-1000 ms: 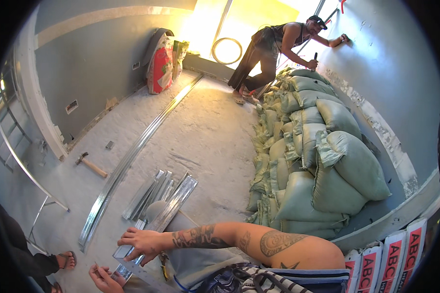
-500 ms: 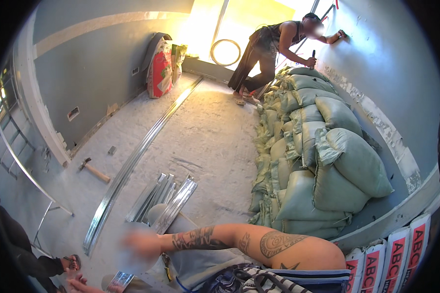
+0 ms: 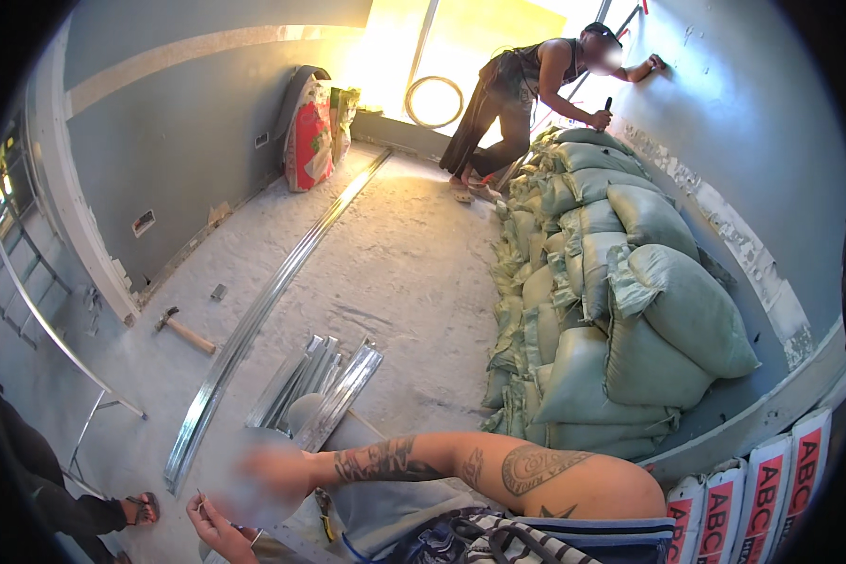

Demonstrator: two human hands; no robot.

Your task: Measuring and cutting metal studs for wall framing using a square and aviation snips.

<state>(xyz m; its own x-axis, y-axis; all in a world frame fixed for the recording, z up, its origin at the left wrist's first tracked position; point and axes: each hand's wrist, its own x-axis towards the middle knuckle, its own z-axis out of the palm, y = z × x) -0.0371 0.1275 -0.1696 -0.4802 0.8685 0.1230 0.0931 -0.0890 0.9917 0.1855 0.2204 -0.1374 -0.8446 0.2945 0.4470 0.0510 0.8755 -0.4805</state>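
Observation:
My right arm, tattooed, reaches across the lower edge toward the left. My right hand [image 3: 277,475] is smeared by blur, so its fingers and anything in them cannot be made out. Just below and left of it, my left hand [image 3: 221,531] is closed in a pinch on a small thin piece [image 3: 200,500], too small to name. Beyond my hands, several short metal channels [image 3: 296,385] lie in a pile on the floor. A yellow-and-black handled tool [image 3: 324,517] sits beside my right wrist, against grey cloth.
Long metal channels [image 3: 273,291] run along the floor, with a hammer [image 3: 186,331] to their left. Green sacks [image 3: 630,310] are stacked at the right. A person [image 3: 526,94] leans on the far wall. At left are another person's sandalled foot [image 3: 141,509] and a metal frame [image 3: 56,338].
My left hand has come up and right, closer to my right hand, its fingers now pinched together. The far person's lower hand has shifted slightly.

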